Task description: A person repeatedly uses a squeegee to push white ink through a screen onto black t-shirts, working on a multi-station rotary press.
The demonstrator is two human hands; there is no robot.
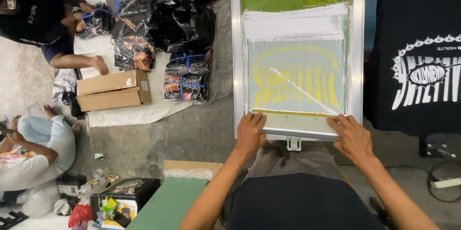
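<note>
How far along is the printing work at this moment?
Done: a black shirt at right already carries a white print. In hand: the left hand and right hand rest on the near edge of the screen frame. Left: white ink lies unspread above the yellow stencil.

frame (357, 66) looks like brushed aluminium, dull sheen. mesh (297, 74) is fine fabric, matt, with thick white ink (293, 23) smeared glossy-wet across it. shirt (418, 42) is matt black cotton with a flat white print. bags (185, 21) are shiny crinkly black plastic, boxes (113, 90) plain cardboard, floor (192, 134) rough concrete
</note>
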